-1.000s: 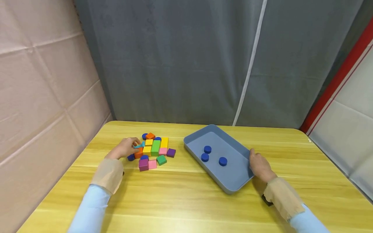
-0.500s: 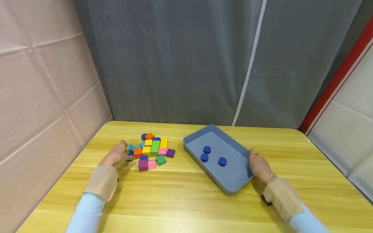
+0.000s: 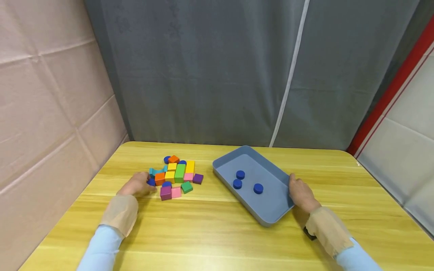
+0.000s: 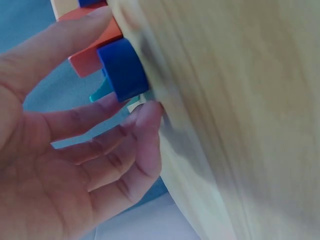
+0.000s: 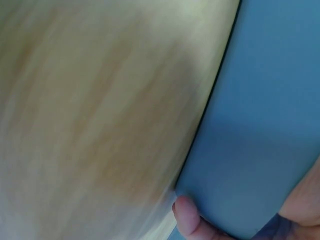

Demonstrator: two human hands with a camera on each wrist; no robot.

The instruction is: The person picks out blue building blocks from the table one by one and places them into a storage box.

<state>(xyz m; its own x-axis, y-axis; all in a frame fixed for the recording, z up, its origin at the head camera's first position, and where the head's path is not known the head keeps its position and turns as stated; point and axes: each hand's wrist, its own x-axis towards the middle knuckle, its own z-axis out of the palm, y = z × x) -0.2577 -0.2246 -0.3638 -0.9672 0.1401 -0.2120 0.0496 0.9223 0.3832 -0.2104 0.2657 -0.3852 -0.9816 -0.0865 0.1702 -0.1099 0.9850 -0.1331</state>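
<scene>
My left hand [image 3: 137,184] is low at the left end of a group of coloured blocks, beside a dark blue round block [image 4: 125,70]. In the left wrist view its thumb is spread apart from the other fingers, over an orange block [image 4: 90,55], and a fingertip comes right to the blue block's lower edge. A light blue arched block [image 3: 157,172] lies just behind. On the right, my right hand [image 3: 301,192] grips the near right side of a grey-blue tray [image 3: 249,207], a finger curled at its edge in the right wrist view. Three blue round blocks [image 3: 258,188] lie in the tray.
Yellow, green [image 3: 180,173], pink, orange and purple blocks [image 3: 165,193] lie close together to the right of my left hand. The wooden table [image 3: 203,241] ends at a grey curtain [image 3: 203,75] behind, with a pale cloth wall [image 3: 51,105] on the left.
My left hand has let go of the light blue arched block, which now lies left of the yellow blocks. The hand has moved nearer, to the blue round block. My right hand keeps its grip.
</scene>
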